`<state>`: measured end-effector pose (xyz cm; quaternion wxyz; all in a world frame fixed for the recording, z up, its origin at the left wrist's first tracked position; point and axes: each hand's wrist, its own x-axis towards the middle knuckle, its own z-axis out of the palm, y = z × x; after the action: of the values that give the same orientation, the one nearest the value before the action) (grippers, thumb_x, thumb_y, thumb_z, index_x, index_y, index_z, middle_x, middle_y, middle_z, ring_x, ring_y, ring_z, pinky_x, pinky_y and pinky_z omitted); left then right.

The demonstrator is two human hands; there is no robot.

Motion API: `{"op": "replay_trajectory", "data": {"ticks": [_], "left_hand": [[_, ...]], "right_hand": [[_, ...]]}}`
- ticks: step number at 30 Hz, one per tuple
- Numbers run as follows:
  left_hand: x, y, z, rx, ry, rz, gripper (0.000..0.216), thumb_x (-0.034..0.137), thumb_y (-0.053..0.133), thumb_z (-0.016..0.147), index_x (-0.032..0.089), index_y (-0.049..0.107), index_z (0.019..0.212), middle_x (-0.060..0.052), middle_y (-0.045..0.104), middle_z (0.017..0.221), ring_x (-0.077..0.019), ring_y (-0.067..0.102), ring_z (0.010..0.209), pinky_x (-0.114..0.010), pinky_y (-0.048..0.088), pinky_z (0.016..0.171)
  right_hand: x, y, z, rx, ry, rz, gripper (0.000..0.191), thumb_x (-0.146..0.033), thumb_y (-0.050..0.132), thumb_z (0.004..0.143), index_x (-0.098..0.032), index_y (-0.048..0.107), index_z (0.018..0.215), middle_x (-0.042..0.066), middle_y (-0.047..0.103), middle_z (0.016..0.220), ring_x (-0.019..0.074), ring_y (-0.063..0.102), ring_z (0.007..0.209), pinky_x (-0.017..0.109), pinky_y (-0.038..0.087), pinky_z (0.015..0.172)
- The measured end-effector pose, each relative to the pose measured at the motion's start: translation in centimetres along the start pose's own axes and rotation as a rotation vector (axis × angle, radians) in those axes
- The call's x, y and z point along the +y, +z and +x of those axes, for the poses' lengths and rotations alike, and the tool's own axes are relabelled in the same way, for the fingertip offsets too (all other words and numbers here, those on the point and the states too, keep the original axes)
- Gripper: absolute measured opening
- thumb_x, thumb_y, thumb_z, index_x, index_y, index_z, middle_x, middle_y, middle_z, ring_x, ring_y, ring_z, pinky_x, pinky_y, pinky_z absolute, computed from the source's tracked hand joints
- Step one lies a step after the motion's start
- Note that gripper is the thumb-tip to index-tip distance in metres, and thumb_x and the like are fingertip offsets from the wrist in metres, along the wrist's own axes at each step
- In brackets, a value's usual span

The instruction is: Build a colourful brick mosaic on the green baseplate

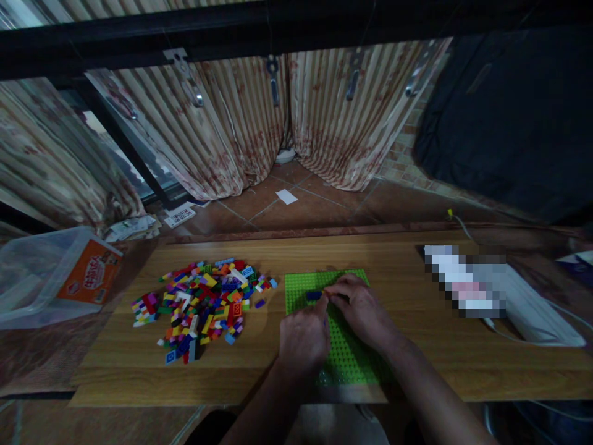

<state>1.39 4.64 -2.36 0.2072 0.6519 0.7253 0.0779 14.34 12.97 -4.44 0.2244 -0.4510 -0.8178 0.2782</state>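
Observation:
A green studded baseplate (352, 361) lies on the wooden table in front of me. On its upper part sits a dark blue toy brick (314, 295). Just right of that brick, a tiny orange-yellow brick (325, 293) shows at the fingertips of my right hand (361, 306), whose thumb and index finger are pinched together. My left hand (304, 337) rests low over the plate's left side, fingers curled and the index fingertip meeting the right fingers by the small brick. What the left fingers hold, if anything, is hidden.
Left of the plate, a heap of mixed-colour toy bricks (208, 303) spreads over the wooden table (264, 371). A clear plastic bin (41, 278) with an orange label stands off the table's left end. At right lie a pixelated object (463, 281), a white tray-like item (537, 309) and a cable.

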Motion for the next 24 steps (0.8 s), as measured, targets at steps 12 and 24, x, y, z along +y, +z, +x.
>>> {"op": "replay_trajectory", "data": {"ticks": [12,24], "left_hand": [[0.7,0.3,0.1,-0.039,0.000,0.105,0.053,0.021,0.040,0.089,0.019,0.043,0.142,-0.013,0.074,0.092,-0.0310,0.071,0.083,-0.039,0.053,0.067],[-0.6,1.0,0.1,0.115,0.003,-0.091,0.044,0.031,0.040,0.093,0.027,0.053,0.135,-0.011,0.074,0.093,-0.0267,0.070,0.080,-0.037,0.050,0.072]], "right_hand": [[-0.1,0.0,0.1,-0.003,0.054,-0.102,0.019,-0.019,0.061,0.086,-0.026,0.078,0.093,0.006,0.065,0.090,0.0233,0.055,0.093,0.038,0.044,0.087],[0.9,0.2,-0.4,0.041,0.008,-0.014,0.017,-0.024,0.064,0.085,-0.027,0.076,0.096,0.005,0.067,0.086,0.0225,0.058,0.088,0.039,0.045,0.084]]}}
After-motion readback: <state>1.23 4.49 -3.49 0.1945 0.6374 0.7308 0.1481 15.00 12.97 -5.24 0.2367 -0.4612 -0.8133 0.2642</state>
